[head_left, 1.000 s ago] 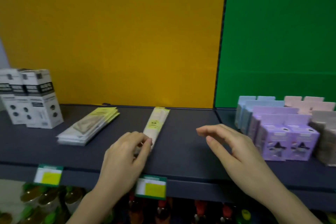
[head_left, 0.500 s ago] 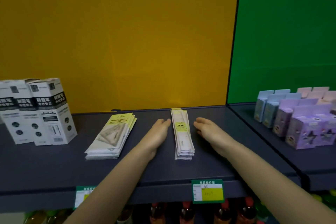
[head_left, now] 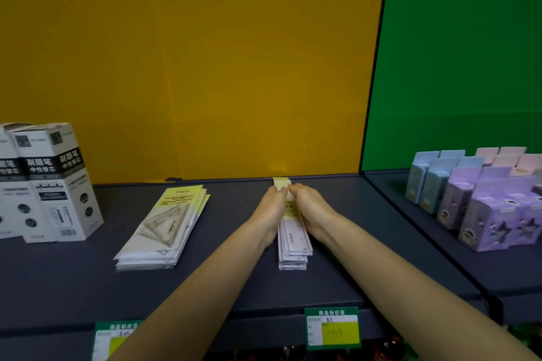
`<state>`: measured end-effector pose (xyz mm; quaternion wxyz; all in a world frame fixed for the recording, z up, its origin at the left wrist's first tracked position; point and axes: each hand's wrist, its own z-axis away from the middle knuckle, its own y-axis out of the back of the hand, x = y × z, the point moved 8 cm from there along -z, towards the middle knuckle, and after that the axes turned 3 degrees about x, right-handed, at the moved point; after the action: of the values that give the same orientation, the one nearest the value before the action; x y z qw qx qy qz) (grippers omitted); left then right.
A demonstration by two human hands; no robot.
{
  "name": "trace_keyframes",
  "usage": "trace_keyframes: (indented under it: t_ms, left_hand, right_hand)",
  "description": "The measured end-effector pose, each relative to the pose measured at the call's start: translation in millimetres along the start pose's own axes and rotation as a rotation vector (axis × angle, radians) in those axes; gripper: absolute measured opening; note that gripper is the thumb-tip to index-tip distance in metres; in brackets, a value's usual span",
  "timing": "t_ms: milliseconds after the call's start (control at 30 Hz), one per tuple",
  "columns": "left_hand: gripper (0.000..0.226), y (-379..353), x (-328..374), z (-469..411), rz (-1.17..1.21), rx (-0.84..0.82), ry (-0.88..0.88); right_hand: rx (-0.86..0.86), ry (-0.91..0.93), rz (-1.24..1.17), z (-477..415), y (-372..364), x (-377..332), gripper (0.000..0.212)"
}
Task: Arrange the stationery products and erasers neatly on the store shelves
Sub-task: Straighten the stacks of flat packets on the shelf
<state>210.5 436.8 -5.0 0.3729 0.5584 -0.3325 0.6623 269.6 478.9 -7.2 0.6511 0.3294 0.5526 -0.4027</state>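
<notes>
A narrow stack of packaged rulers (head_left: 293,246) lies lengthwise on the dark shelf (head_left: 234,281), its far end near the yellow back wall. My left hand (head_left: 271,208) presses flat against the stack's left side and my right hand (head_left: 311,208) against its right side. The fingertips of both hands meet over the stack's far part and hide it there. Neither hand lifts the stack. A fanned pile of packaged set squares (head_left: 164,228) lies to the left, angled.
White refill boxes (head_left: 50,184) stand at the far left. Blue, purple and pink small boxes (head_left: 481,199) fill the right shelf section behind a divider edge. Green price tags (head_left: 333,328) hang on the shelf front. Bottles show dimly below.
Both hands closed in from beside the ruler stack to clasp its two sides, fingertips now touching over the far end. The stack lies straight front to back.
</notes>
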Motion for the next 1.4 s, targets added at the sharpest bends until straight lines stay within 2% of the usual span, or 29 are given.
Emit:
trace_keyframes:
  t_ms: [133,300,433,467,600,733,800,867,967,1033,1133,1233,1333,1400]
  left_hand:
    - [0.040,6,3,7,0.130,0.015,0.039]
    - [0.043,8,-6,31,0.189,-0.017,-0.002]
    - [0.042,-3,-25,38,0.314,-0.048,0.089]
    - [0.043,-5,-27,39,0.334,-0.043,0.107]
    - [0.043,-6,-27,43,0.313,-0.015,0.108]
    - [0.040,-8,-17,50,0.233,-0.069,0.100]
    - [0.038,2,-7,56,0.102,-0.073,0.043]
    - [0.048,26,15,66,-0.080,-0.022,-0.122]
    - [0.040,75,58,87,-0.282,0.077,-0.404]
    - [0.038,116,69,88,-0.337,0.145,-0.446]
    - [0.049,177,63,69,-0.446,0.217,-0.355]
    - [0.061,225,38,48,-0.407,0.265,-0.167]
    - [0.059,246,7,33,-0.128,0.224,-0.057]
    - [0.057,249,-3,22,0.003,0.186,-0.054]
  right_hand:
    - [-0.059,-0.009,-0.178,15,-1,-7,0.043]
    - [-0.083,0.005,-0.269,47,17,1,0.056]
    - [-0.167,-0.031,-0.251,59,9,15,0.034]
    - [-0.188,-0.035,-0.243,61,6,17,0.037]
    - [-0.208,-0.053,-0.253,62,4,21,0.040]
    - [-0.240,-0.026,-0.218,62,2,16,0.039]
    - [-0.179,0.045,-0.111,67,7,2,0.038]
    - [-0.107,0.147,-0.020,68,15,-14,0.046]
    - [-0.103,0.221,0.023,75,8,-29,0.053]
    - [-0.131,0.204,0.052,78,-10,-30,0.053]
    - [-0.203,0.147,-0.010,81,-53,-31,0.052]
    - [-0.215,0.063,-0.025,74,-101,-18,0.050]
    - [-0.162,0.010,-0.014,67,-134,-1,0.048]
    - [-0.124,0.002,-0.014,65,-149,2,0.043]
